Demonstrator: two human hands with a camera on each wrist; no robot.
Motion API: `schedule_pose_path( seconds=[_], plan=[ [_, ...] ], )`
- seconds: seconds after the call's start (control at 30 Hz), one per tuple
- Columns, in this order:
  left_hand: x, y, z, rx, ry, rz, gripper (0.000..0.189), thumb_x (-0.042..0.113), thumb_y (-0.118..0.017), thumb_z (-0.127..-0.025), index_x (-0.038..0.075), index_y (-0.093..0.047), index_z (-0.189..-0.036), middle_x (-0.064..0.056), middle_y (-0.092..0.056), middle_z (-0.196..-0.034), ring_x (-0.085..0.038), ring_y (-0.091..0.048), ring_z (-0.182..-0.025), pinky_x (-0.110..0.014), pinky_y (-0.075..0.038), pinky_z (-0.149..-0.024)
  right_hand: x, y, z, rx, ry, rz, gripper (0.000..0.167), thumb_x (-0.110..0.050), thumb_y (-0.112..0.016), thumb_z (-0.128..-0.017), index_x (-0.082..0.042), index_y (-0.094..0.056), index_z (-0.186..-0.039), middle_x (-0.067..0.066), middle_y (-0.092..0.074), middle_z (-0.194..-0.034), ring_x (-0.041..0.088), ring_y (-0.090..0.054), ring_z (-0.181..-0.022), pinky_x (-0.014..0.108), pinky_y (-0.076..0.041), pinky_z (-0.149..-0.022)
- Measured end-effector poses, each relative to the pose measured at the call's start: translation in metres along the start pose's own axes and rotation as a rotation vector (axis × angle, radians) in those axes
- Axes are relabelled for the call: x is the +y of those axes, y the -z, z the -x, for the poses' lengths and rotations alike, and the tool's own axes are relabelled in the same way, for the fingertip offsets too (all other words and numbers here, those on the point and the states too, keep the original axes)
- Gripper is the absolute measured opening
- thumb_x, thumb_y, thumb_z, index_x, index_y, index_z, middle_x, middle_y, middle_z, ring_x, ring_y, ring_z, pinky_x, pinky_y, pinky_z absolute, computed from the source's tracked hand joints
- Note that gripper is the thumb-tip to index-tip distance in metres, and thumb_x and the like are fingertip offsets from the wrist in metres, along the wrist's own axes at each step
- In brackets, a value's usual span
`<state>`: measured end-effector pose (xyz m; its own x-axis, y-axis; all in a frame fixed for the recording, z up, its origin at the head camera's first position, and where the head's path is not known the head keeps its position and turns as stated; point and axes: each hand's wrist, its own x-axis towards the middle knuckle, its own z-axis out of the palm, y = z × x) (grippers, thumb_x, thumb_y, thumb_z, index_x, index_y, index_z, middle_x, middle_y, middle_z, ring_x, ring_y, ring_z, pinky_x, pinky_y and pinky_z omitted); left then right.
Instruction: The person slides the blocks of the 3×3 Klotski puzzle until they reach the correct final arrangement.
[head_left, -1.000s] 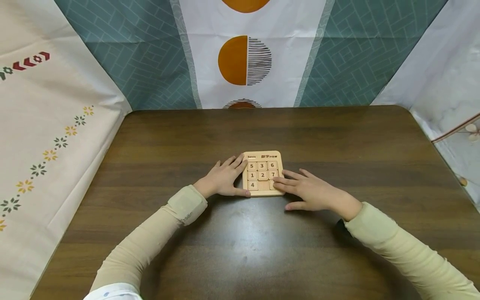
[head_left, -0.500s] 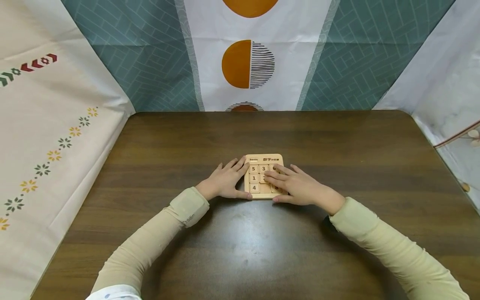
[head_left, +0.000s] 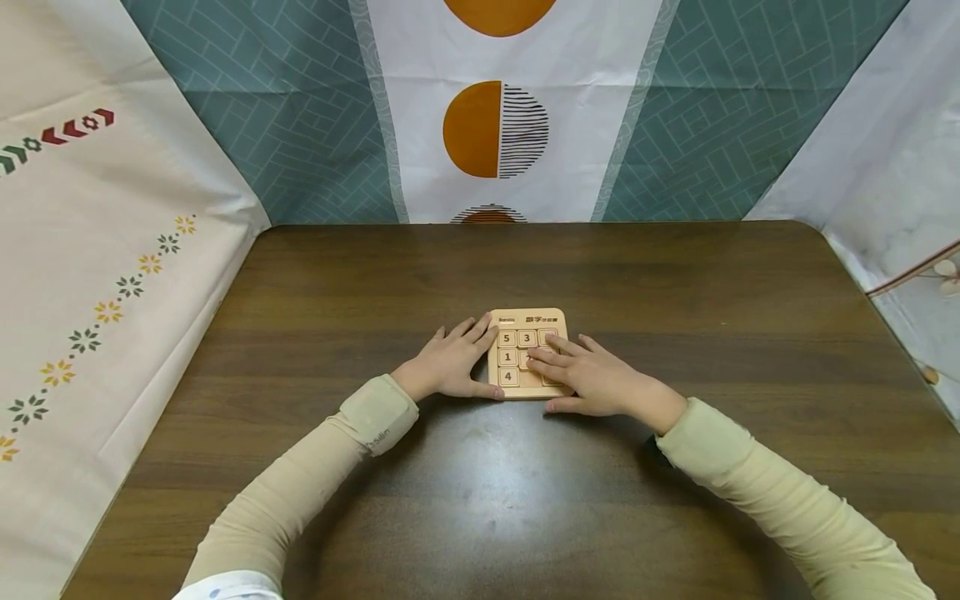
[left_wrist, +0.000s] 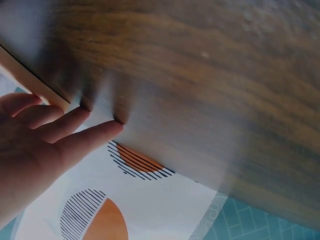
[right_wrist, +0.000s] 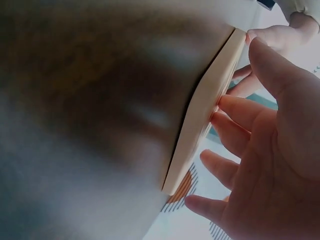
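A square wooden number slide puzzle (head_left: 517, 314) lies flat on the brown table. Tiles 5, 3, 1 and 4 are readable; those on the right are partly or fully covered by fingers. A bare slot (head_left: 530, 379) shows in the bottom row. My left hand (head_left: 452, 360) lies along the puzzle's left side, fingers spread, thumb at the lower left corner. Over the tiles my right hand (head_left: 602, 383) reaches in from the right, two fingertips at the middle tile, thumb near the front edge. Seen from the right wrist, two fingertips meet the puzzle's top (right_wrist: 212, 100).
The wooden table (head_left: 360, 283) spreads around the puzzle on all sides. Behind it hangs a teal and white patterned cloth (head_left: 315, 108). A cream cloth (head_left: 90, 250) with flower motifs hangs at the left, and a pale cloth (head_left: 892, 158) at the right.
My right hand has slid left from the puzzle's right edge onto the middle tiles, its thumb coming closer to the front edge. The left hand keeps its place on the puzzle. The head view has shifted slightly.
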<state>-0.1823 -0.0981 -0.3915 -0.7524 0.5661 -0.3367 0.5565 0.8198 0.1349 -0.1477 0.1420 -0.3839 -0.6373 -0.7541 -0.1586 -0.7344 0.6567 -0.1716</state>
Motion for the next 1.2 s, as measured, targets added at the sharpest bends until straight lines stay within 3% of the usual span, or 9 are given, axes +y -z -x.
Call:
schedule_pose_path(
  seconds=[0.77,1.2],
  plan=[
    [-0.001,-0.002,0.0,0.022,0.0,-0.003,0.101,0.072,-0.048,-0.075,0.014,-0.009,-0.148,-0.007,0.003,-0.152,-0.03,-0.01,-0.137,-0.058,-0.02,-0.1,-0.015,-0.006,0.015,0.006,0.028,0.004,0.068,-0.05,-0.053,-0.087,-0.013,-0.037,-0.141,0.004,-0.031,-0.146,0.03,-0.02,-0.135,0.06,-0.018,-0.1],
    [0.0,-0.003,0.0,0.01,0.005,-0.005,0.102,0.073,-0.049,-0.074,0.015,-0.008,-0.148,-0.006,0.004,-0.152,-0.029,-0.008,-0.137,-0.058,-0.019,-0.101,-0.005,0.005,0.007,0.026,-0.001,0.017,0.066,-0.048,-0.053,-0.088,-0.011,-0.038,-0.14,0.007,-0.031,-0.145,0.031,-0.02,-0.135,0.061,-0.018,-0.099]
  ],
)
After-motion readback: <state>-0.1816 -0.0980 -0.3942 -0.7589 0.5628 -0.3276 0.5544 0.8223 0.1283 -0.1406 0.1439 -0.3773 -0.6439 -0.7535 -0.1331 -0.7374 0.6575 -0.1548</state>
